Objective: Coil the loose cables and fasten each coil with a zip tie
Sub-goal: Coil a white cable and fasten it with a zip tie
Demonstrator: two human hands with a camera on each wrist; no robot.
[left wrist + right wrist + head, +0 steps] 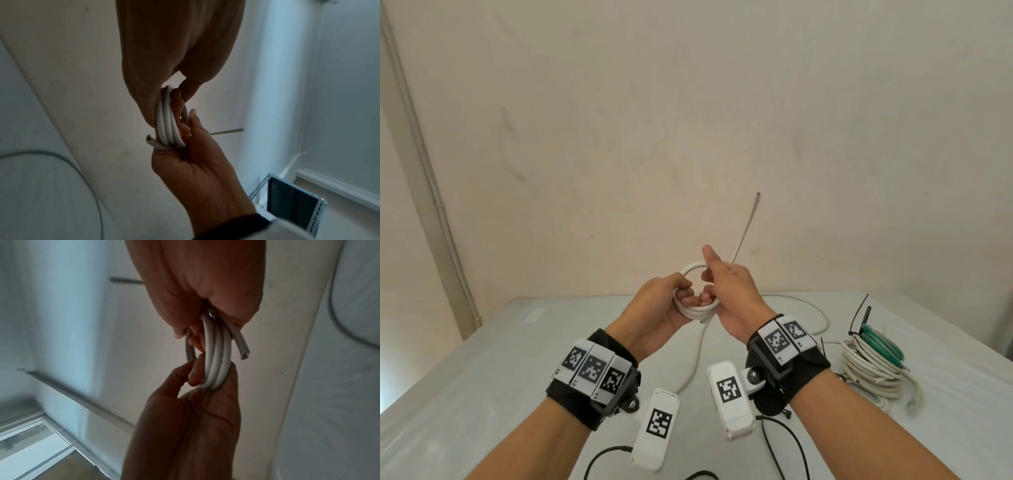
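White table (482, 394) against a bare wall: left hand (657, 308) and right hand (732, 294), fingers curled around a small white cable coil (697, 310), hold it above the surface. Its free tail (808, 308) trails across the table; a tied cable bundle (873, 363) lies well to the right.

Bare forearms — black wristbands (599, 380) bearing checkered tags, white cameras (658, 428).

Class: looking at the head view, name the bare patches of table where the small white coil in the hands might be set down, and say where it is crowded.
Free: the table's left half, from its left edge to the left hand. Crowded: the right, where the finished coils lie, and the middle, crossed by the loose cable.
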